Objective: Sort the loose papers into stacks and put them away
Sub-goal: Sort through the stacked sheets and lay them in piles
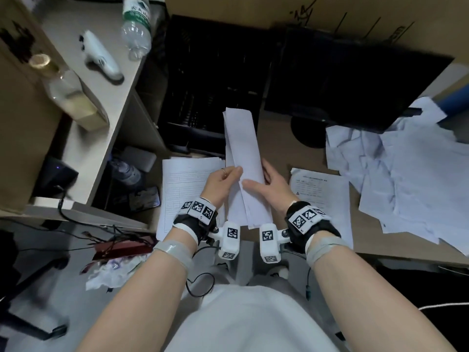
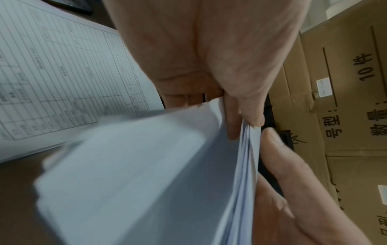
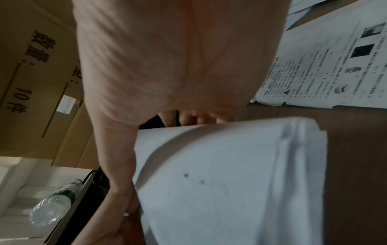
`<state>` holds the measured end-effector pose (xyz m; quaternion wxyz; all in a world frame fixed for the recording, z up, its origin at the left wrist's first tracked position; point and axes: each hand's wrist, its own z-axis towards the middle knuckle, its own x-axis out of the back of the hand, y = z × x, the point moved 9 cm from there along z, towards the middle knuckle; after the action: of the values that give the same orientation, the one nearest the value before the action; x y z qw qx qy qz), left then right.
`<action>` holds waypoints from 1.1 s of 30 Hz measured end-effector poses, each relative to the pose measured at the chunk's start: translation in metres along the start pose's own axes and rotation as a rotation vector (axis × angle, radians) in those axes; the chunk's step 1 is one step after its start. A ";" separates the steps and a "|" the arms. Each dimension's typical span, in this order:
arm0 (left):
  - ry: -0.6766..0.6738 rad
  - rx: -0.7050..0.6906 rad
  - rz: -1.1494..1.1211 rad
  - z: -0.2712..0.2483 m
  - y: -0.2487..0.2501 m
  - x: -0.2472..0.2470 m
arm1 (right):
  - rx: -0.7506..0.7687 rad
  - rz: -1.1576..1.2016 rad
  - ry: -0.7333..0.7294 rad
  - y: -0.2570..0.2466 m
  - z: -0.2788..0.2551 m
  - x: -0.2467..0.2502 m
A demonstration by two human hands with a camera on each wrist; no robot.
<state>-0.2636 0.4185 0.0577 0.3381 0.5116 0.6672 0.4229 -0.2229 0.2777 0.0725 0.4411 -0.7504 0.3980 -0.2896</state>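
1. Two hands, left hand (image 1: pixel 223 180) and right hand (image 1: pixel 269 185), grip a bowed sheaf of white sheets (image 1: pixel 242 158) above the brown desk (image 1: pixel 279 143).
2. Ruled forms (image 1: pixel 182 194) lie at 9 o'clock, crumpled loose papers (image 1: pixel 406 179) at 3 o'clock.
3. One cardboard carton (image 2: pixel 345 99) reads "10件".

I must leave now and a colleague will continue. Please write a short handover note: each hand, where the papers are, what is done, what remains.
Left hand: grips the left edge of the held bundle, thumb on top.
Right hand: holds the bundle's right side.
Bundle: above the desk, between both hands.
Done: form stack lies on the left; printed sheet on the right.
Left: loose pile at far right is unsorted; nothing looks put away yet.
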 end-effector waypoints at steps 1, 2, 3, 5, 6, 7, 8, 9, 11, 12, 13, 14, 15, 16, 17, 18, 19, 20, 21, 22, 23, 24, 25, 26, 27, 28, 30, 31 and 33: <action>0.010 -0.002 0.026 0.002 -0.001 0.004 | 0.003 -0.024 -0.025 -0.001 0.001 -0.003; 0.019 -0.003 0.042 0.004 0.000 0.009 | 0.009 -0.038 -0.050 -0.002 0.004 -0.007; 0.038 -0.001 0.057 0.006 -0.002 0.014 | 0.011 -0.039 -0.074 -0.002 0.007 -0.012; 0.091 0.037 0.098 0.009 -0.009 0.024 | 0.010 -0.029 -0.107 -0.003 0.015 -0.022; 0.116 0.047 0.110 0.010 -0.012 0.029 | 0.014 -0.021 -0.111 -0.002 0.018 -0.026; 0.136 0.043 0.115 0.012 -0.013 0.032 | 0.016 -0.007 -0.104 -0.001 0.021 -0.027; 0.144 0.044 0.114 0.013 -0.013 0.035 | 0.013 0.019 -0.084 0.001 0.024 -0.028; 0.149 0.052 0.111 0.015 -0.012 0.038 | 0.010 0.047 -0.054 0.003 0.026 -0.027; 0.144 0.059 0.097 0.017 -0.010 0.041 | 0.003 0.090 0.007 0.007 0.029 -0.024; 0.138 0.061 0.084 0.016 -0.007 0.041 | 0.000 0.107 0.031 0.009 0.030 -0.022; 0.133 0.064 0.066 0.016 -0.006 0.042 | -0.008 0.122 0.050 0.010 0.031 -0.021; 0.118 0.066 0.041 0.016 -0.007 0.042 | -0.020 0.134 0.063 0.013 0.033 -0.020; 0.092 0.084 0.000 0.017 -0.009 0.042 | -0.031 0.144 0.072 0.014 0.035 -0.020; 0.071 0.105 -0.053 0.017 -0.010 0.041 | -0.042 0.153 0.081 0.015 0.037 -0.019; 0.062 0.123 -0.106 0.019 -0.012 0.041 | -0.053 0.158 0.088 0.016 0.040 -0.019; 0.061 0.142 -0.144 0.019 -0.013 0.042 | -0.061 0.162 0.093 0.017 0.042 -0.019; 0.071 0.159 -0.168 0.019 -0.013 0.044 | -0.068 0.169 0.097 0.017 0.044 -0.019; 0.078 0.170 -0.180 0.020 -0.011 0.046 | -0.074 0.178 0.102 0.017 0.045 -0.019; 0.078 0.175 -0.194 0.021 -0.010 0.046 | -0.081 0.189 0.108 0.017 0.045 -0.019; 0.072 0.181 -0.201 0.022 -0.009 0.045 | -0.088 0.197 0.114 0.017 0.046 -0.018; 0.065 0.190 -0.210 0.023 -0.008 0.044 | -0.095 0.204 0.119 0.018 0.046 -0.017; 0.061 0.189 -0.200 0.022 -0.006 0.042 | -0.100 0.209 0.121 0.018 0.046 -0.017; 0.053 0.175 -0.181 0.022 -0.004 0.040 | -0.100 0.207 0.121 0.019 0.046 -0.017; 0.044 0.154 -0.158 0.024 -0.004 0.039 | -0.098 0.199 0.119 0.019 0.047 -0.017; 0.029 0.122 -0.122 0.025 -0.004 0.037 | -0.093 0.195 0.113 0.019 0.047 -0.017; 0.021 0.094 -0.076 0.024 -0.002 0.036 | -0.092 0.195 0.106 0.019 0.048 -0.019; 0.020 0.076 -0.007 0.023 -0.002 0.035 | -0.089 0.188 0.094 0.018 0.049 -0.021; 0.022 0.079 0.008 0.023 -0.004 0.035 | -0.074 0.165 0.089 0.016 0.049 -0.022; 0.023 0.090 0.027 0.025 -0.006 0.035 | -0.016 0.074 0.089 0.009 0.049 -0.022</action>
<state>-0.2529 0.4574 0.0410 0.3012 0.5303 0.6825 0.4028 -0.1989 0.3150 0.0411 0.4274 -0.7252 0.4469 -0.3030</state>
